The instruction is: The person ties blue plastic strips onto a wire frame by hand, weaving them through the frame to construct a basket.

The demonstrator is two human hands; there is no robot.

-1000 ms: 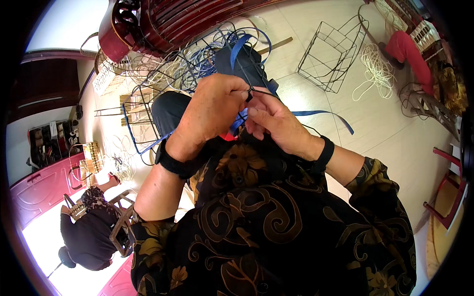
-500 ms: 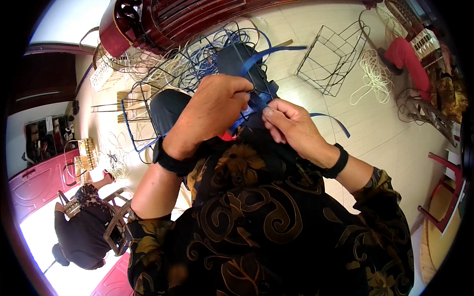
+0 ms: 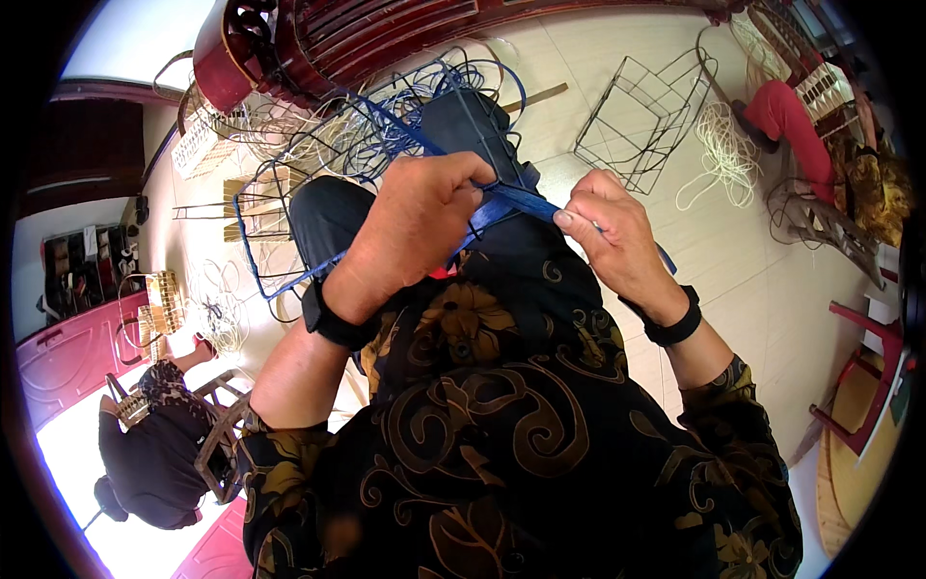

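Note:
A flat blue strip (image 3: pixel 529 201) stretches taut between my two hands over my lap. My right hand (image 3: pixel 612 227) pinches it between thumb and fingers, its tail hanging below the palm. My left hand (image 3: pixel 420 212) is closed at the near side of a wire frame (image 3: pixel 253 261), where the strip meets the dark wire; the fingertips are partly hidden. The frame rests across my knees, some of its wires wrapped in blue. Another length of blue strip runs from the far left under my left hand.
Tangled blue and pale strips (image 3: pixel 395 111) lie beyond my knees, by a dark red wooden bench (image 3: pixel 386 43). Toward the right are a bare wire frame (image 3: pixel 601 103), a pale cord coil (image 3: pixel 728 145) and a person in red trousers (image 3: pixel 793 125). Another person (image 3: pixel 154 458) sits at lower left.
My right hand has moved right and slightly up, away from the left, drawing the strip out straight. The loose blue end that stuck out beyond my left hand has swung to the left.

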